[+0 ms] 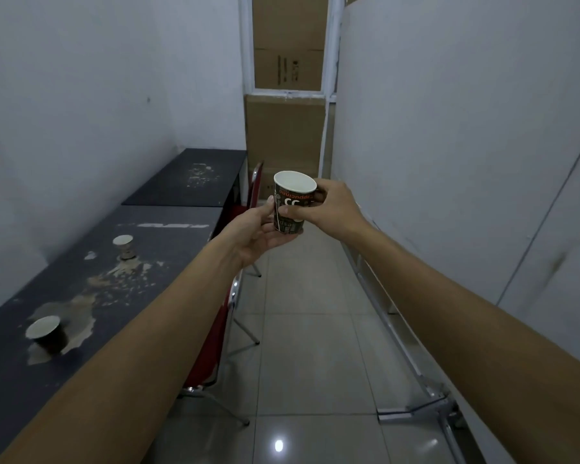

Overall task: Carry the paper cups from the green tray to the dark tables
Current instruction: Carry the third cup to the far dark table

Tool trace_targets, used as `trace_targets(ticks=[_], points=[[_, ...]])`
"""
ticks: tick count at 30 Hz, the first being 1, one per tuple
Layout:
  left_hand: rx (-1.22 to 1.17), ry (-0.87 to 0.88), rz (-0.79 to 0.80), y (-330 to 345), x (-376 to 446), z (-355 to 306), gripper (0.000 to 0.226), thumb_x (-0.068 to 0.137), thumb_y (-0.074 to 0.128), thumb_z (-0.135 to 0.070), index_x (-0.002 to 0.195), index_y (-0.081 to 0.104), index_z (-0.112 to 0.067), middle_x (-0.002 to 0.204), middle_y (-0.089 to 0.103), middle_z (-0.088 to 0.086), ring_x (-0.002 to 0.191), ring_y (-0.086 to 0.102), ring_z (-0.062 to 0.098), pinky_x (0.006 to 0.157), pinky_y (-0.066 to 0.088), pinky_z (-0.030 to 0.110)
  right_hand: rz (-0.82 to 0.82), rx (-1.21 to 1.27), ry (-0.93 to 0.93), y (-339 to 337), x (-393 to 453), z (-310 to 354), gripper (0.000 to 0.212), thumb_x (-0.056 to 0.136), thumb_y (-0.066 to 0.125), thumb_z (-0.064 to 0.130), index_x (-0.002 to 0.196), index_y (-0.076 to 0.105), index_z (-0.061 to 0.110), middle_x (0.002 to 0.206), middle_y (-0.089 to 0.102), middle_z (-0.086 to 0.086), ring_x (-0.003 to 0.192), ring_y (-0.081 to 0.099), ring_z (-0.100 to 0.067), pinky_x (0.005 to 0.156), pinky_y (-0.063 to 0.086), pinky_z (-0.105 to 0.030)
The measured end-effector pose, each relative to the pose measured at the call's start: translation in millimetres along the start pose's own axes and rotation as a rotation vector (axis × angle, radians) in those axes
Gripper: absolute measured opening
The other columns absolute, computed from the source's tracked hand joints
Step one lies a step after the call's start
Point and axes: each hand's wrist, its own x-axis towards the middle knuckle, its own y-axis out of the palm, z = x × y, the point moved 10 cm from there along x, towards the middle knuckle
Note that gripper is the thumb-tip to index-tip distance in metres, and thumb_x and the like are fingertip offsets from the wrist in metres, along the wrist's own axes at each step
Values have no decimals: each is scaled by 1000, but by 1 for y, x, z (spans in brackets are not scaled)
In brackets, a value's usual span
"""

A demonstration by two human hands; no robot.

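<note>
A dark printed paper cup [292, 200] with a white inside is held upright in front of me over the aisle floor. My right hand [332, 207] grips its side, thumb across the print. My left hand [260, 232] cups it from below and from the left. Two more paper cups stand on the near dark table [168, 236] at my left: one [124, 246] towards its middle, one [46, 331] close to me. A second dark table [198, 177] stands beyond it against the wall. The green tray is not in view.
Red chairs with metal legs [221, 333] are tucked along the tables' aisle side. A white partition on metal feet [426, 410] lines the right. Stacked cardboard boxes [285, 135] close the far end. The narrow tiled aisle runs between.
</note>
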Motion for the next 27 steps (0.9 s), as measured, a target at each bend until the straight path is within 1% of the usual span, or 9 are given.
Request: trace_targets(ticks=[4,7,10,11,14,16,20,24,27], points=[[14,-2,34,20,74,-11,37,107,44,-33,119,61,-3,126,64,29,111,68,37,84,62,39,-18,8,8,-23,56,-39,59,68,95,26,120,73,12,110,78,0,104,74,-12,94,61,-38],[17,-11,28,28,127,-20,38,107,44,-34,119,61,-2,123,66,28,106,70,35,85,61,40,-15,-5,19,-38,101,-64,58,69,95,24,121,73,11,109,78,-1,103,74,-11,93,61,-36],[20,-19,31,36,178,-31,35,107,45,-33,113,62,-3,122,66,28,112,68,36,86,61,41,-37,6,16,-51,145,-91,59,68,96,23,121,73,10,110,78,-1,103,74,-11,93,61,-37],[15,-24,36,39,192,-34,36,107,45,-33,114,62,-3,122,66,28,113,67,37,86,61,41,-42,10,18,-54,158,-99,59,68,96,24,121,73,10,110,78,-2,103,74,-12,93,61,-37],[-20,-44,28,42,234,-39,42,106,47,-33,129,58,0,127,63,28,115,66,38,86,61,42,-38,7,12,-62,194,-120,59,68,96,24,121,73,10,109,79,-3,103,75,-14,93,61,-38],[-36,-57,30,44,262,-41,44,106,47,-33,133,56,0,129,62,28,116,66,38,84,62,41,-40,3,12,-66,216,-136,60,68,96,25,122,73,10,110,78,-3,104,74,-14,93,61,-38],[-48,-73,36,46,319,-47,47,106,47,-33,136,53,2,131,60,29,116,65,38,82,63,41,-39,-4,23,-71,264,-171,65,67,96,29,125,72,9,112,78,-3,105,74,-15,94,61,-40],[-54,-64,20,46,381,-55,46,105,48,-33,133,54,2,130,60,28,109,68,37,84,62,41,-13,7,20,-76,319,-208,67,67,96,29,126,71,9,114,77,-3,107,73,-14,94,61,-39],[-52,-60,-2,46,432,-60,44,105,49,-33,132,55,2,130,61,29,111,68,38,85,62,41,5,10,20,-81,362,-239,65,67,96,30,125,72,11,112,78,-1,106,73,-13,94,61,-38]])
